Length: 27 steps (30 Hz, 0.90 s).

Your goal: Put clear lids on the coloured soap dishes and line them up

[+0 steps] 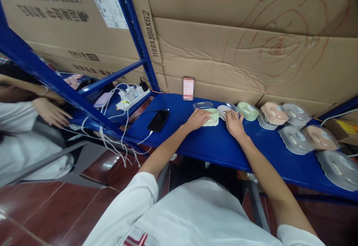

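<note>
My left hand (198, 120) is closed on the left edge of a small light green plastic box (214, 115) with a scalloped rim. My right hand (234, 123) has its fingers bent over a flat grey-white plastic piece (222, 111); whatever small part lies under the fingertips is hidden. A clear lid (203, 105) lies just behind the green box. Another clear piece (232, 106) shows behind my right fingers.
Several lidded boxes in green (247, 111), peach (273, 112) and grey (296, 139) stand to the right on the blue shelf (223, 145). A black phone (158, 121) lies left, cabled. Another phone (188, 88) leans on cardboard. A co-worker's hand (52, 111) rests beyond the blue post.
</note>
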Motion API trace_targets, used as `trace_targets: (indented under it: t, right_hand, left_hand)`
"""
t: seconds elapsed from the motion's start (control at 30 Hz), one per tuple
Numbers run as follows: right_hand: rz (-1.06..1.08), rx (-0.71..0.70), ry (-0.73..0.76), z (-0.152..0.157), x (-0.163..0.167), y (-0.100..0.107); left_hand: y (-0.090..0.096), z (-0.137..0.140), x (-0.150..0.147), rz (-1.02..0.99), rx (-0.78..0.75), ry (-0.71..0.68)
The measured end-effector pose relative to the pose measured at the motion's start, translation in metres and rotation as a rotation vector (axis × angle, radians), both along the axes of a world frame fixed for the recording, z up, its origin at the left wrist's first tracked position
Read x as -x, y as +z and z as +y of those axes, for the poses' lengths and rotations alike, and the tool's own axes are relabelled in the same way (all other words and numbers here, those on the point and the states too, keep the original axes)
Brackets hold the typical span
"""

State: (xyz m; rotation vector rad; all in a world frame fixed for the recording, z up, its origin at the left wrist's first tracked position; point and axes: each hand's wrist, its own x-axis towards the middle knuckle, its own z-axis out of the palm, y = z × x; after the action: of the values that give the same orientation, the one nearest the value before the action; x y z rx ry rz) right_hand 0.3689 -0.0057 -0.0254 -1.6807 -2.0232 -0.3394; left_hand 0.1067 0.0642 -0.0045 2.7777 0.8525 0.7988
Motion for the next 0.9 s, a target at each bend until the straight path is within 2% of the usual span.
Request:
trace_targets:
  t: [0.27, 0.57, 0.7, 0.9]
  right_hand:
    - [0.062, -0.029, -0.004, 0.0, 0.006, 0.0]
    - [0.256, -0.226, -0.13, -0.007, -0.016, 0.021]
    - [0.246, -0.223, -0.062, -0.012, -0.01, 0.024]
    - [0.155, -0.109, 0.1, -0.015, 0.011, 0.023]
  left_hand:
    - [-0.001, 0.001, 0.002, -0.033, -0.01, 0.017]
    - [0.002, 0.0, 0.003, -0.092, -0.019, 0.031]
    - [-0.003, 0.001, 0.002, -0.066, 0.005, -0.035]
    - [-0.004, 0.003, 0.003, -0.038, 0.023, -0.11]
